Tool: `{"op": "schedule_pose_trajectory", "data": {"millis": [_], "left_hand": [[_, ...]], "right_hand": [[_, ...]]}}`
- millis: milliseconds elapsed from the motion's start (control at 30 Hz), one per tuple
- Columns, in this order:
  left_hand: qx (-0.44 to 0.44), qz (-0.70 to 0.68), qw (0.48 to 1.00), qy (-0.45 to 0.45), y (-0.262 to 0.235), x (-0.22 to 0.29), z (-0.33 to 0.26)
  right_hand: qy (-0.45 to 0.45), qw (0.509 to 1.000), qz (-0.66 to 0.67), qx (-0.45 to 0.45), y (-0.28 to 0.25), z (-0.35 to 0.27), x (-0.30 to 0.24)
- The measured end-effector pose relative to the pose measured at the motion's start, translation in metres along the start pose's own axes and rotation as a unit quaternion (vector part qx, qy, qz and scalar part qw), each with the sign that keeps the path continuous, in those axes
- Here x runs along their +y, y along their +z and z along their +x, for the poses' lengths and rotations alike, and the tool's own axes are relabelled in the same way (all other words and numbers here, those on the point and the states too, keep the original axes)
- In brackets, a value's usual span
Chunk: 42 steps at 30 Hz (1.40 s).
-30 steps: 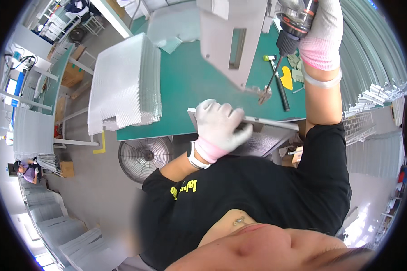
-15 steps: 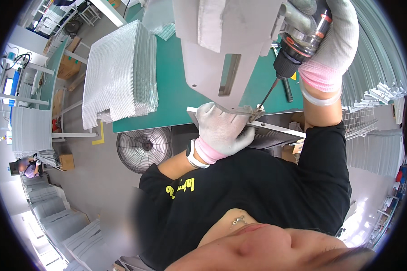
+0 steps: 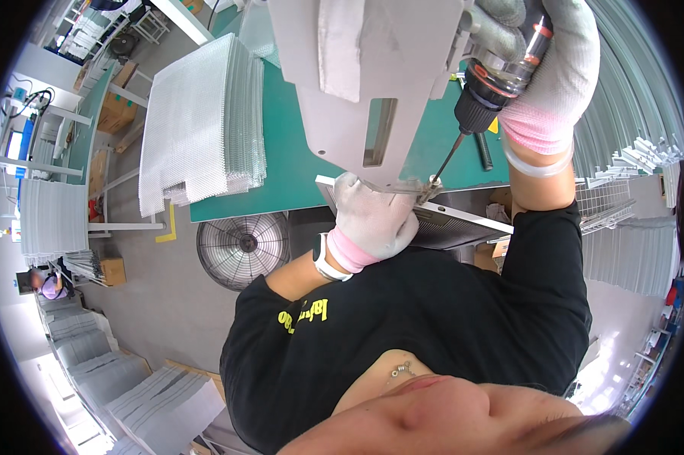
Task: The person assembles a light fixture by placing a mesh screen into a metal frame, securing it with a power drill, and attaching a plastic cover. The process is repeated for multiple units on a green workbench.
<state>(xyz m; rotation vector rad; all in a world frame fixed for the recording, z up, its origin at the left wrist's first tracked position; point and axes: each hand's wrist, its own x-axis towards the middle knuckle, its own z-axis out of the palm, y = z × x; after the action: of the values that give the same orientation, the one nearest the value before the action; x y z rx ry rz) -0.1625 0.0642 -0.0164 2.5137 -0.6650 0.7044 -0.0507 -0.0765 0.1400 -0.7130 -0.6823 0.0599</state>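
In my gloved right hand point(image 3: 558, 80), closed around its body, is a power screwdriver point(image 3: 484, 95) with a black chuck and a long thin bit. The bit slants down-left, its tip at a small metal fitting point(image 3: 428, 192) on a slim white frame point(image 3: 471, 216) with dark mesh. My gloved left hand point(image 3: 374, 216) is wrapped round the near end of a large white metal panel point(image 3: 342, 125), beside that fitting; its fingertips are partly hidden. The panel has a long slot and stands over the green bench top point(image 3: 289, 136).
A stack of pale mesh sheets point(image 3: 186, 121) lies on the bench's left. A hammer-like tool with a dark handle point(image 3: 484, 152) rests beyond the screwdriver. Below the bench edge stands a round floor fan point(image 3: 243, 246). Long white profiles point(image 3: 638, 98) are stacked at the right.
The white panel has shifted slightly left. My left thumb has drawn in toward the fingers, and my right hand and screwdriver have moved slightly left, the bit still at the fitting.
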Motion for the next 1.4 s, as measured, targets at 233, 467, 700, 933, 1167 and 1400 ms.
{"op": "schedule_pose_trajectory", "data": {"millis": [233, 467, 700, 933, 1167, 1400], "left_hand": [[0.028, -0.091, 0.995, -0.002, 0.014, 0.000, -0.004], [0.025, -0.201, 0.979, 0.032, 0.030, -0.002, -0.006], [0.033, -0.166, 0.984, 0.057, 0.048, -0.010, -0.016], [-0.037, -0.021, 0.993, 0.112, 0.006, -0.006, -0.002], [-0.024, -0.144, 0.989, 0.017, 0.017, -0.009, -0.008], [0.094, -0.043, 0.993, 0.048, 0.000, -0.024, 0.002]], "right_hand": [[0.088, 0.995, 0.041, -0.034, 0.000, -0.016, 0.000], [0.125, 0.982, 0.092, -0.106, -0.037, -0.036, 0.024], [0.145, 0.979, 0.049, -0.135, -0.036, -0.037, 0.029], [0.163, 0.977, 0.071, -0.120, -0.038, -0.038, 0.040], [0.097, 0.993, 0.058, 0.021, -0.086, -0.026, 0.055], [-0.133, 0.956, -0.212, 0.152, -0.010, 0.062, -0.050]]}}
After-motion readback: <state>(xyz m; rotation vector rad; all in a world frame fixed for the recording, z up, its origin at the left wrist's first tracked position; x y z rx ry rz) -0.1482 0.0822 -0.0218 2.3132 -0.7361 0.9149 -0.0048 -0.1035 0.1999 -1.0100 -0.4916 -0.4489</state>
